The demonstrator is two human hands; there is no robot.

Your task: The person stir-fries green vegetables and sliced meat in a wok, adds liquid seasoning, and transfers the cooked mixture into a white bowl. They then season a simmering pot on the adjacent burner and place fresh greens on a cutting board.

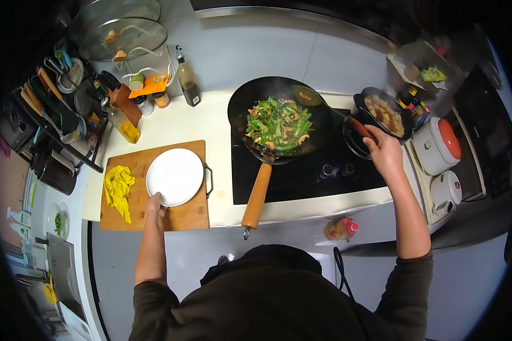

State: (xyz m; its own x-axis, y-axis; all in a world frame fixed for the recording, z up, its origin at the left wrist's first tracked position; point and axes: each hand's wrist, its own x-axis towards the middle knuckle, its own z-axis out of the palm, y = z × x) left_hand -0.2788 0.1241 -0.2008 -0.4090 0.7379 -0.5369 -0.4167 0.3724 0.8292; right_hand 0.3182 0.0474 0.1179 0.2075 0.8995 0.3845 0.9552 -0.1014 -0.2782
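My left hand [156,204] grips the near edge of a white round plate [175,177], which is over a wooden cutting board [153,221]; whether the plate rests on it I cannot tell. My right hand [384,149] is closed around the brown handle of a spatula [358,126]. The spatula's blade [306,95] is inside a black wok [243,93], at the right of its bowl. Sliced green vegetables with pieces of meat [279,123] lie in the middle of the wok. Its wooden handle [258,196] points towards me, past the counter's front edge.
The wok stands on a black cooktop [298,179]. A dark pot of food [384,113] sits behind my right hand, near a white cooker with a red lid [431,145]. A yellow cloth [118,189] lies on the board. Oil bottles [187,83] and a utensil rack [68,128] stand left.
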